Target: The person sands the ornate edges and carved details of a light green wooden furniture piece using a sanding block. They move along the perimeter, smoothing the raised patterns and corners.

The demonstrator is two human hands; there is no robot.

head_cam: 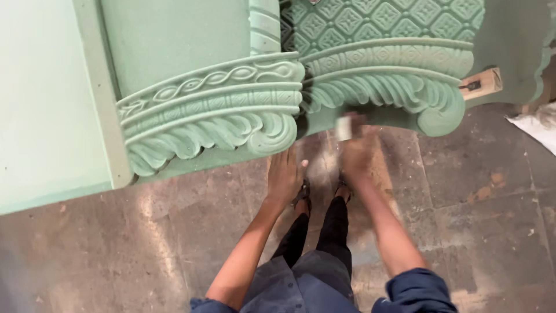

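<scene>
Both hands are working under a green carved furniture piece [278, 110]: the left hand [284, 177] is resting open-fingered against its lower edge, while the blurred right hand [358, 152] is gripping a small pale block [344, 127] against the carved moulding. Dusty stone floor [475, 191] is lying below.

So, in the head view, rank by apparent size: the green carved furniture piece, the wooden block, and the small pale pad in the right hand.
1. Green carved furniture piece, largest by far.
2. Wooden block.
3. Small pale pad in the right hand; blurred and nearer the camera, so its rank below the block is unsure.
</scene>
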